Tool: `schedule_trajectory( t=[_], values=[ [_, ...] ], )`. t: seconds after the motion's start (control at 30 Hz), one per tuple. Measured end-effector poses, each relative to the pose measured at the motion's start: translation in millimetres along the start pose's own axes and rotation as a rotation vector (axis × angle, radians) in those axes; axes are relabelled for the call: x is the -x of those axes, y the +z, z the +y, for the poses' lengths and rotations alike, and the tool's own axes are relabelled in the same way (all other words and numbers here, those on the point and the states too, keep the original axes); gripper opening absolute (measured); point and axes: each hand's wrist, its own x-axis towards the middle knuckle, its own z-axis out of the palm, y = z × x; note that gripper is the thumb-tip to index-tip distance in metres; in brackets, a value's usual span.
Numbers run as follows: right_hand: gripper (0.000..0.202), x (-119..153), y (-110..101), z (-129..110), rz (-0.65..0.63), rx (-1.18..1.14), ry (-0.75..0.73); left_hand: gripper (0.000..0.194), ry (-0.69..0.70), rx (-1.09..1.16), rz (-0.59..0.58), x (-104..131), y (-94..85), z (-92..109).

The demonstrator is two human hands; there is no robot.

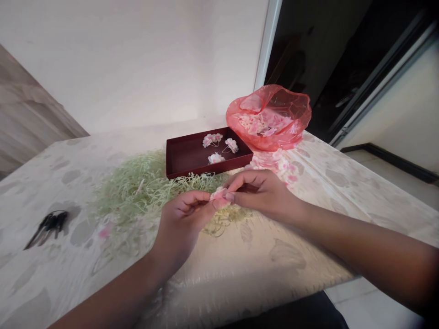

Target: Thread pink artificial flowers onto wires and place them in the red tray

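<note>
Head view: flower face-up between hands

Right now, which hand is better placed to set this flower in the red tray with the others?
Probably the right hand. It pinches the pink flower together with the left hand, but sits closer to the dark red tray, where three flowers lie toward the right end.
</note>
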Motion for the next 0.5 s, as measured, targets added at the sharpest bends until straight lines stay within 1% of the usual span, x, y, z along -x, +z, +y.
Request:
schedule_trajectory(
  t=[0.1, 0.23, 0.5],
  values=[
    [0.010, -0.7, 1.5, 4.3, -0.022, -0.012, -0.011, 0.015, -0.016, -0.004, 0.012, 0.2, 0.4, -0.7],
    [0.011, -0.5, 3.7, 9.1, -0.017, -0.023, -0.007, 0.015, -0.018, -0.017, 0.013, -0.2, 1.0, -2.5],
    [0.008, 2.2, 7.7, 8.0, 0.000, 0.069, -0.022, 0.015, -0.010, -0.044, -0.009, -0.5, -0.1, -5.7]
  ],
)
